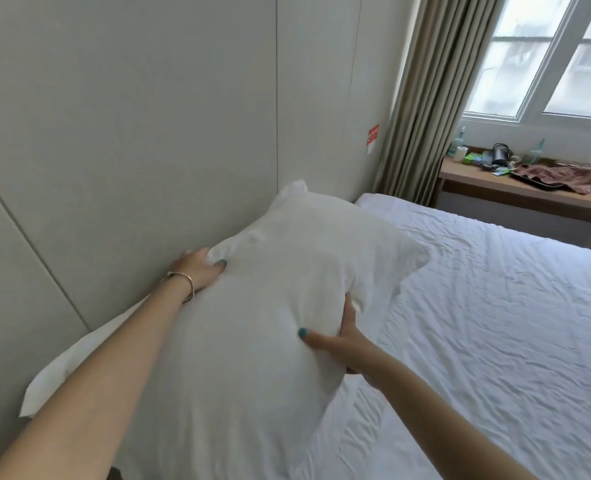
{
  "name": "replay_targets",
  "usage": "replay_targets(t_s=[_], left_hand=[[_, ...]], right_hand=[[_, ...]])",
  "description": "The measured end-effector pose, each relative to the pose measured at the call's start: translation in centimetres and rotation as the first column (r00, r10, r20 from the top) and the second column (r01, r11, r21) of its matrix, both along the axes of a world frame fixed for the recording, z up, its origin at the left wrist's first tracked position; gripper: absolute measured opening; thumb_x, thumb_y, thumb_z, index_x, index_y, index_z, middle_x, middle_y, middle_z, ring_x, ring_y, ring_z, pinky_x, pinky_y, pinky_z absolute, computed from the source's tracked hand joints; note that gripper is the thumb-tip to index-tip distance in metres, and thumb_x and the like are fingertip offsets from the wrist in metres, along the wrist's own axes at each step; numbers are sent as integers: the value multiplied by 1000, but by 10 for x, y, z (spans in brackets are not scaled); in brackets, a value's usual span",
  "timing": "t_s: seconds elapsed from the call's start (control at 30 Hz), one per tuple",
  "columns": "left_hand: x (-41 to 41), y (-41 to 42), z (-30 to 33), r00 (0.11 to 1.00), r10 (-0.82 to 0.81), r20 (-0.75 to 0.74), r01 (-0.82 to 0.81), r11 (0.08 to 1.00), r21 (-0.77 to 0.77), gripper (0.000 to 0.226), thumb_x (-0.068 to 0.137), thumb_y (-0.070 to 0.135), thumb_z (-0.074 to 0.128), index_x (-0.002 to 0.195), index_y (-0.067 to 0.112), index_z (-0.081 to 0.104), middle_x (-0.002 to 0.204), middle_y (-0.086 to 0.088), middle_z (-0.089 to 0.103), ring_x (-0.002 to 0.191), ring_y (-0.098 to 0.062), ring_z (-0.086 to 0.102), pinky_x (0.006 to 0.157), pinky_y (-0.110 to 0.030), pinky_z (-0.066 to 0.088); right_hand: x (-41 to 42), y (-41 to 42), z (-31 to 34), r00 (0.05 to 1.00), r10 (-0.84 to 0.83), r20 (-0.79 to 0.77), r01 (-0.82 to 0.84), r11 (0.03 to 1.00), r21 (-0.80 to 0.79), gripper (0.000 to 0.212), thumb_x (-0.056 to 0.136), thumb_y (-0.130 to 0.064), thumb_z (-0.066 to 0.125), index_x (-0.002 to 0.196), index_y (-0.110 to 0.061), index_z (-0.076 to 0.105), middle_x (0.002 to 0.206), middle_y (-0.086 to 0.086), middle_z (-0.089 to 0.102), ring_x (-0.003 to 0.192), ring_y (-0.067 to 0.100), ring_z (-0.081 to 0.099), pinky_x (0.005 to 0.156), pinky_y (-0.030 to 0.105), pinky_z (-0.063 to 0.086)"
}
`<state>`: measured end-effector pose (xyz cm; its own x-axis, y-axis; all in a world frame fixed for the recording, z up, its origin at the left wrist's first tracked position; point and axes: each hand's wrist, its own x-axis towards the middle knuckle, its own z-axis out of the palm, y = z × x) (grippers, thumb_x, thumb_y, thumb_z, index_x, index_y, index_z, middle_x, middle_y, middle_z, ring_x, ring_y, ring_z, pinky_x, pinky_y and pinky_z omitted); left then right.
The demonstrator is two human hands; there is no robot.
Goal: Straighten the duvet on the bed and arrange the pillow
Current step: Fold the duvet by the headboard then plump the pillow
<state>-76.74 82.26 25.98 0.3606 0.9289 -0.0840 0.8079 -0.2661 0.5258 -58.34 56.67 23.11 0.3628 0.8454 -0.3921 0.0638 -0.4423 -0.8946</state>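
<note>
Bedroom with bed (495,323), duvet (477,375) spread but wrinkled; left hand (197,271) and right hand (346,344) gripping pillow (270,306) against headboard wall (131,133), placement unfinished.

One white pillow (270,306) is showing, and two bare hands are gripping it: a left hand (197,268) at its far edge beside the wall, a right hand (346,341) at its near right edge. One bracelet (185,284) is circling the left wrist. One bed (495,323) is lying under white linen. One curtain (422,98) is hanging beside one window (543,57). One wooden desk (477,183) is standing below it, carrying two clear bottles (458,142); its other small items are too blurred to count. One red sticker (373,135) is showing on the wall.
</note>
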Motion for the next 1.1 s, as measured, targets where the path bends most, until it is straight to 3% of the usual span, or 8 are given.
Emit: replay_targets(t_s=[0.1, 0.17, 0.23, 0.3, 0.37, 0.5, 0.83, 1.1], left_hand=[[35, -17, 23, 996, -26, -85, 37, 991, 129, 62, 81, 64, 40, 136, 37, 45, 144, -11, 42, 131, -34, 39, 109, -47, 31], [59, -37, 27, 991, -78, -106, 92, 986, 140, 68, 80, 78, 34, 143, 51, 27, 157, -3, 21, 144, -30, 13, 110, -62, 9], [73, -59, 11, 976, -101, -193, 120, 989, 86, 83, 68, 94, 19, 143, 61, 7, 162, 2, -3, 147, -31, -11, 103, -72, -7], [75, -70, -14, 964, -89, -249, 107, 992, 60, 86, 62, 98, 7, 140, 64, -6, 161, 2, -13, 146, -32, -17, 101, -74, -11], [74, -73, -33, 967, -58, -249, 79, 994, 78, 85, 62, 97, 3, 139, 64, -9, 161, 2, -14, 146, -32, -18, 101, -73, -12], [74, -63, -51, 960, -26, -278, 63, 990, 125, 86, 62, 96, 3, 141, 63, -5, 162, 3, -10, 146, -32, -17, 99, -73, -16], [76, -36, -106, 904, -100, -417, 84, 995, -57, 88, 64, 95, 3, 144, 59, 1, 162, 0, -1, 146, -35, -12, 97, -74, -18], [59, -42, -58, 937, -117, -329, 85, 990, -111, 77, 73, 90, 7, 142, 60, -5, 162, 7, -8, 148, -25, -13, 104, -70, -12]], right_hand=[[5, 16, 13, 976, -122, 183, 144, 983, -111, 97, 76, -65, 66, 149, -39, 7, 147, 9, 17, 135, 34, 26, 102, 47, 40], [16, 37, 27, 842, -323, 433, 358, 934, 1, 71, 88, -62, 51, 145, -29, 26, 151, 9, 9, 138, 36, 18, 112, 49, 26], [29, 64, 48, 671, -405, 621, 364, 910, 199, 58, 93, -57, 44, 143, -32, 31, 156, 5, 3, 142, 33, 12, 114, 50, 17], [46, 99, 65, 556, -237, 797, 151, 971, 184, 56, 94, -62, 36, 146, -41, 27, 161, -1, 0, 147, 29, 6, 116, 53, 10], [63, 136, 67, 393, 38, 919, -27, 999, -29, 61, 91, -71, 24, 148, -50, 16, 162, -7, -6, 149, 26, -3, 115, 56, 0], [75, 184, 8, 228, 301, 926, -63, 954, -295, 65, 87, -76, 10, 147, -54, -3, 161, -13, -10, 149, 25, -9, 113, 63, -1], [69, 211, -88, 151, 411, 899, -12, 910, -414, 64, 88, -72, 6, 147, -52, -8, 160, -13, -15, 147, 26, -16, 111, 63, -7], [45, 171, -30, 396, 329, 857, -108, 944, -312, 57, 92, -68, 17, 146, -57, 4, 161, -16, -7, 148, 19, -14, 114, 56, -10]])
